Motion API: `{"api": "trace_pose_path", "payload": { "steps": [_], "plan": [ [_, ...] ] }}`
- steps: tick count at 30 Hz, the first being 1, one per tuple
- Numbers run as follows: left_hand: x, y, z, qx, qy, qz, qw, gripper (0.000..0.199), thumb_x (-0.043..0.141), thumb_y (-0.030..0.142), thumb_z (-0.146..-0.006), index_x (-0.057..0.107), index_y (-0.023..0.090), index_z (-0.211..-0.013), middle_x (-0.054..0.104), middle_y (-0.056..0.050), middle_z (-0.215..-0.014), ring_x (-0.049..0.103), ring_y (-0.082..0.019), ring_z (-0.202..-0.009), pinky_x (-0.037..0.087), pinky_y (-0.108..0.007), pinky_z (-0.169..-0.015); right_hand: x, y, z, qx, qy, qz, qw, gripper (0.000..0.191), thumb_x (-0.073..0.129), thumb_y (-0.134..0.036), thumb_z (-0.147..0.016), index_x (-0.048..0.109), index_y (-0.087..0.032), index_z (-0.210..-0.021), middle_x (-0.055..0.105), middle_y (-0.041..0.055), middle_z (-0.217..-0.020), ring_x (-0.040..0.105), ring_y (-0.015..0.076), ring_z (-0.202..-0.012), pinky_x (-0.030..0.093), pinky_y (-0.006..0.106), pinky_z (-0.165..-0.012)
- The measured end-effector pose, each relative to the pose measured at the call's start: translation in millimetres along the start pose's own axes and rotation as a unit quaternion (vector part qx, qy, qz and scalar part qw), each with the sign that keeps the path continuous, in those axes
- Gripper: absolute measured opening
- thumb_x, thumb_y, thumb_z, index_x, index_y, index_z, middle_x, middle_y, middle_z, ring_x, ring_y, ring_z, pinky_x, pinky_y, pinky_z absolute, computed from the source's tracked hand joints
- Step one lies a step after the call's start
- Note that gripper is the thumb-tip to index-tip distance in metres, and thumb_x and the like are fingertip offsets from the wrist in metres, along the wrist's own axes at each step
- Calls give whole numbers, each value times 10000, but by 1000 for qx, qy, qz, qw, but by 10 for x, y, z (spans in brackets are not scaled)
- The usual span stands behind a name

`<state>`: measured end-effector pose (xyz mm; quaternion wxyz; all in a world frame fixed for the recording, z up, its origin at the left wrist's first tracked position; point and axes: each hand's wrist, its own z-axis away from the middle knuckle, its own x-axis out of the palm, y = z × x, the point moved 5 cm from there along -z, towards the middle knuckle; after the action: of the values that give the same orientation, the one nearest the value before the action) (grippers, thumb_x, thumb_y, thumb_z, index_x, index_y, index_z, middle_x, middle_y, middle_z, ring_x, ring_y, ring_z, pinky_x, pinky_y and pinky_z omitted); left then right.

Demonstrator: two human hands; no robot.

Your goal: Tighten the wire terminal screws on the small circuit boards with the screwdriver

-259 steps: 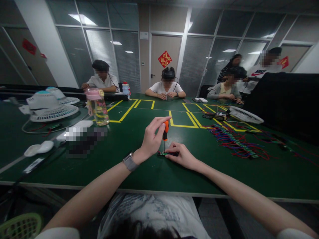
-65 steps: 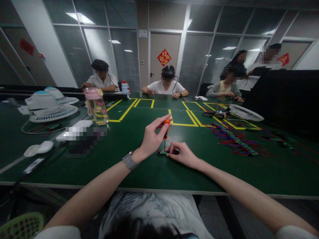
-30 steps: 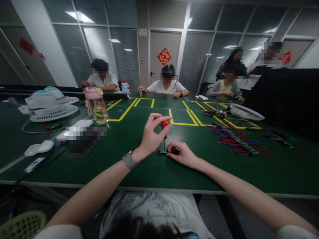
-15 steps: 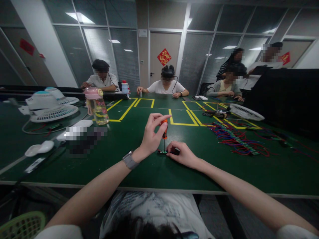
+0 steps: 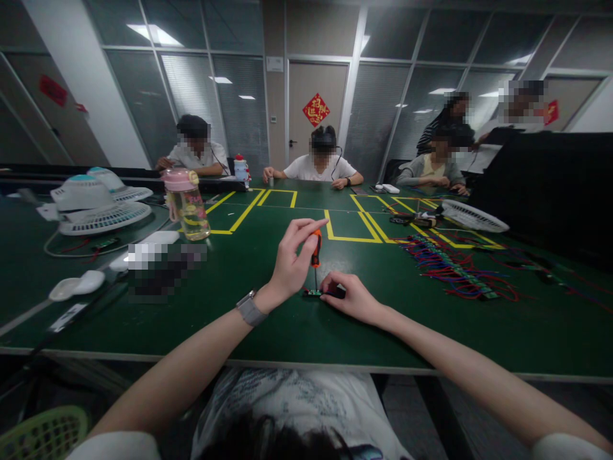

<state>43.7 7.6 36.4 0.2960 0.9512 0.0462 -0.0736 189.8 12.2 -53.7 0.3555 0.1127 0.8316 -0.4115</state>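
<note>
Upright in front of me stands a screwdriver (image 5: 316,251) with an orange and black handle. My left hand (image 5: 295,253) is closed around the upper handle, its index finger reaching over the top. The thin shaft runs down to a small green circuit board (image 5: 313,292) lying on the table. My right hand (image 5: 348,294) rests on the table, its fingertips pinched at the board's right end. The right fingers partly cover that end, and the shaft's tip is too small to make out.
A row of circuit boards with red and blue wires (image 5: 454,268) lies to the right on the green table (image 5: 268,332). To the left stand a pink-lidded bottle (image 5: 186,207) and a white fan (image 5: 100,207). Several people sit or stand across the table.
Both hands stay in nearly the same place. The screwdriver's handle leans very slightly differently, its lower part a touch further left.
</note>
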Motion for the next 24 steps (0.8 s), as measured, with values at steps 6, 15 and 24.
{"api": "trace_pose_path", "payload": {
  "steps": [6, 15, 24],
  "plan": [
    [42, -43, 13, -33, -18, 47, 998, 314, 498, 270, -919, 592, 224, -1215, 639, -59, -1040, 628, -136, -865, 523, -262, -769, -1, -13, -1, -2, -1, 4, 1000, 77, 632, -144, -757, 571, -183, -781, 609, 0, -764, 540, 126, -677, 440, 246, -654],
    [19, 7, -5, -2, -25, 4, 1000, 316, 417, 238, -951, 610, 247, -1201, 588, -66, -1138, 580, -158, -1035, 482, -306, -901, -6, -19, -3, -10, 3, 5, 1000, 71, 634, -145, -765, 582, -183, -794, 623, 5, -777, 551, 130, -690, 457, 254, -670],
    [-11, 23, -13, 10, 14, -56, 998, 250, 604, 292, -859, 657, 221, -1093, 545, -37, -970, 561, -132, -876, 482, -264, -808, -8, -16, -4, -11, 1, 14, 1000, 69, 633, -148, -766, 581, -181, -798, 619, 2, -772, 553, 128, -687, 451, 250, -666]
  ]
}}
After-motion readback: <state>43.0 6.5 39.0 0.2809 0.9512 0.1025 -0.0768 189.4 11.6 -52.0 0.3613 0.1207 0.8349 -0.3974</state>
